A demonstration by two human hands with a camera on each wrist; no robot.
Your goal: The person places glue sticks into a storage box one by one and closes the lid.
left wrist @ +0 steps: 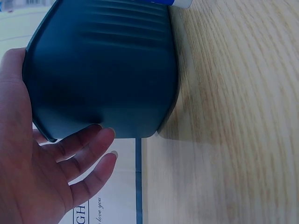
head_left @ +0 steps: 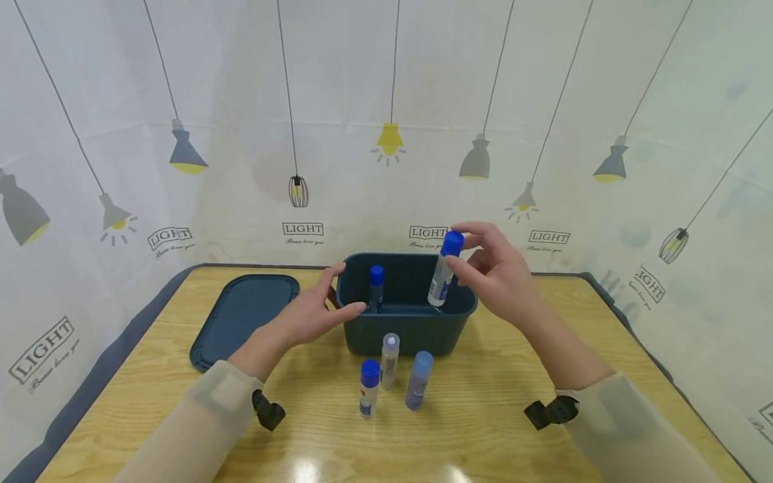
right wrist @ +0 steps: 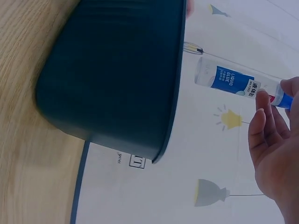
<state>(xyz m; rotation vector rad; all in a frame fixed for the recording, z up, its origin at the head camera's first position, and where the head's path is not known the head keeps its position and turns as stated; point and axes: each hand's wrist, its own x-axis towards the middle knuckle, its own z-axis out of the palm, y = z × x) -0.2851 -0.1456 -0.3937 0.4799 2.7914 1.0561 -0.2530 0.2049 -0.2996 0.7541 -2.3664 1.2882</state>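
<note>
My right hand pinches a liquid glue bottle near its blue cap. In the right wrist view the held bottle shows a blue label reading "LIQUID GLUE", and it is above the bin's rim. The dark teal plastic bin stands on the table. At its left end my left hand holds the rim, thumb on the front edge; the left wrist view shows fingers along the bin's outer wall. Another blue-capped bottle stands inside the bin, on the left.
In front of the bin stand a blue-capped glue bottle, a clear-capped bottle and a bluish bottle with a light blue cap. A dark blue lid lies left of the bin. Behind hangs a lamp-printed curtain.
</note>
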